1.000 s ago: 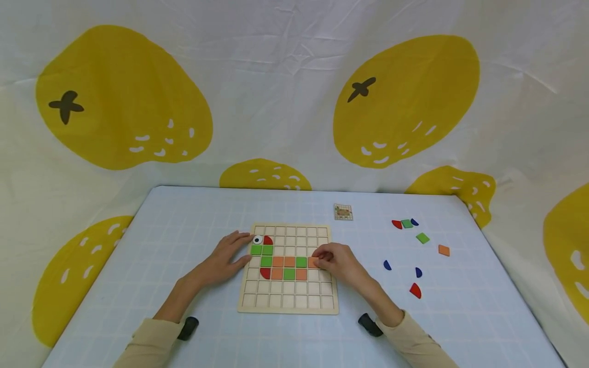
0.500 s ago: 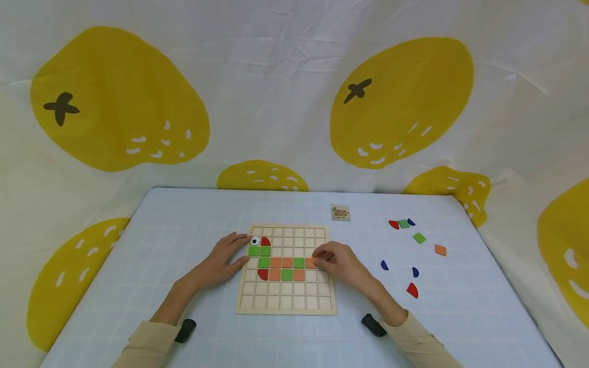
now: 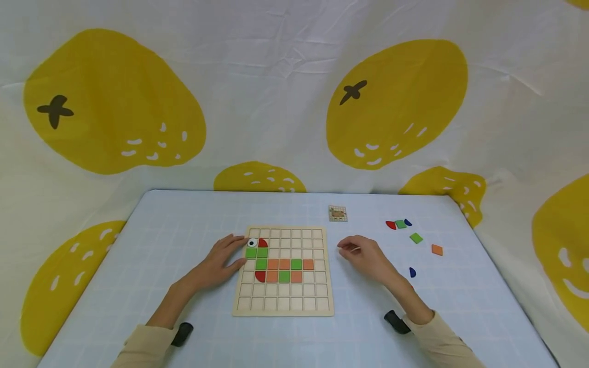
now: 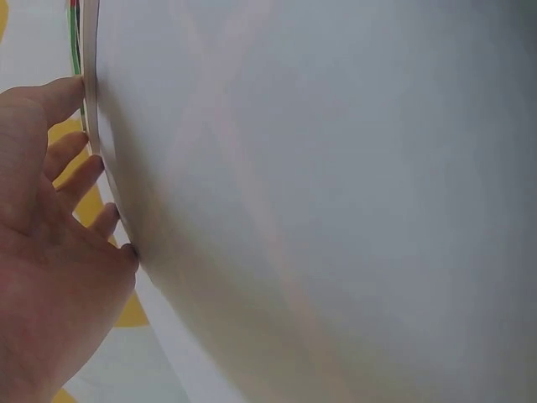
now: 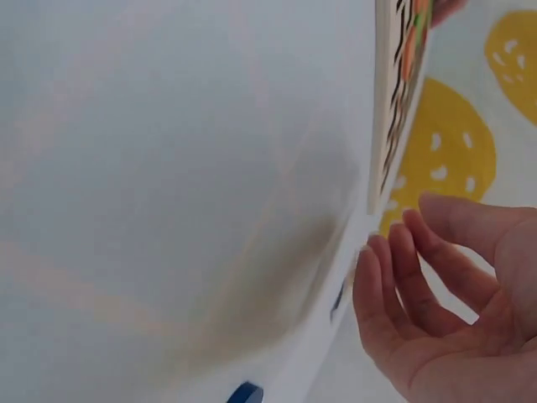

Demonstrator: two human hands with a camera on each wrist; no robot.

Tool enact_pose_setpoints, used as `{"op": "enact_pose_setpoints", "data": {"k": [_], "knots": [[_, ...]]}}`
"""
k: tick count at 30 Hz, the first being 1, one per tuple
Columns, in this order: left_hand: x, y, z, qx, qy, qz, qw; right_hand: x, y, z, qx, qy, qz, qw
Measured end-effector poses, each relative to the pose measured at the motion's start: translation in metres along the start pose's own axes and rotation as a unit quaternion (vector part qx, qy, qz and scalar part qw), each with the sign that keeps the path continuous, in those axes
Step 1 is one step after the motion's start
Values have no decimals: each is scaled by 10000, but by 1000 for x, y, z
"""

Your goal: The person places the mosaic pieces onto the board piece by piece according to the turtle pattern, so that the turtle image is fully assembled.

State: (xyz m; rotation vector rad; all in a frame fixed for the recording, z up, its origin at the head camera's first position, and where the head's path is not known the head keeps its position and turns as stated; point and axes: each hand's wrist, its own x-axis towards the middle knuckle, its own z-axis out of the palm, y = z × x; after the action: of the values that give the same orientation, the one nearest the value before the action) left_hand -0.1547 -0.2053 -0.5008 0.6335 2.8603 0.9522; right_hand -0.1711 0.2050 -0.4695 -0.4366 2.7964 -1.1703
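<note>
A wooden grid board (image 3: 282, 313) lies on the table and bears a figure of green, orange and red tiles with a round eye piece (image 3: 252, 243) at upper left. My left hand (image 3: 221, 260) rests at the board's left edge, thumb and fingertips touching it; the left wrist view shows its fingers (image 4: 77, 180) along that edge. Right of the board, my right hand (image 3: 365, 255) is above the table with loosely bent fingers. Nothing shows between those fingers (image 5: 407, 273) in the right wrist view. The orange square tile (image 3: 308, 264) sits in the grid, at the row's right end.
At the back is a small picture card (image 3: 338, 213). Loose pieces lie to the right: a red quarter (image 3: 390, 225), green squares (image 3: 416, 238), an orange square (image 3: 437, 250) and a blue half-disc (image 3: 412, 272). A patterned curtain (image 3: 271, 102) hangs behind.
My right hand has let go of the orange square tile and moved right, off the board. Its arm now covers a blue half-disc and a red quarter. The left hand stays at the board.
</note>
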Motion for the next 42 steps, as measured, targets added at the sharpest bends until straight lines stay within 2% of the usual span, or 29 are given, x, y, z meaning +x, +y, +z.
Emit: {"op": "enact_pose_setpoints", "data": {"k": [7, 18, 23, 34, 42], "knots": [[-2, -1, 0, -8, 19, 52, 10000, -3, 20, -24, -253, 397, 205, 9987], [-1, -1, 0, -10, 58, 122, 9999, -7, 49, -61, -435, 568, 612, 9956], [0, 0, -1, -44, 55, 89, 9999, -9, 63, -72, -503, 680, 801, 9932], [0, -3, 2, -23, 40, 45, 10000, -15, 86, -92, -544, 830, 1527, 9833], [0, -3, 4, 51, 47, -6, 10000, -18, 99, -101, -569, 888, 1755, 9788]]}}
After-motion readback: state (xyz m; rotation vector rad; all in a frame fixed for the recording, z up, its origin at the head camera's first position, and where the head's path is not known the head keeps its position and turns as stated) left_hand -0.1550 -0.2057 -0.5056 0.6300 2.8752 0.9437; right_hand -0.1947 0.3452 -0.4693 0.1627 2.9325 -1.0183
